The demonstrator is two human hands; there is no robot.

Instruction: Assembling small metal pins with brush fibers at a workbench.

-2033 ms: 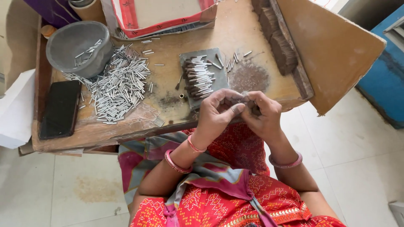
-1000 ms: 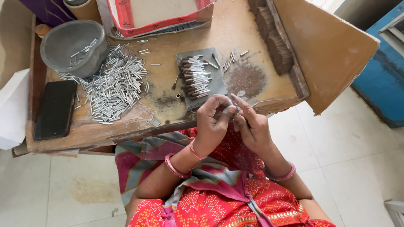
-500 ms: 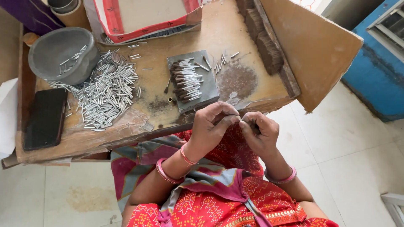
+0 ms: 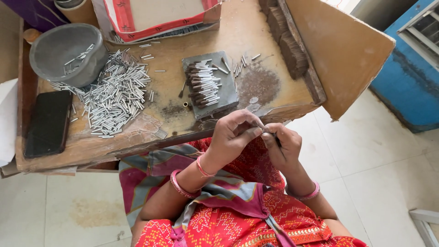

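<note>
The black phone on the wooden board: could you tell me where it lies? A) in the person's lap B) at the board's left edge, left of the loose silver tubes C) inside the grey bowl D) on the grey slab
B: the black phone lies flat at the wooden board's left edge, with the loose silver tubes to its right and the grey bowl above it.

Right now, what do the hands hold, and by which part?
Both hands, left hand and right hand, pinch one small thin tube at its ends, between fingertips.
</note>
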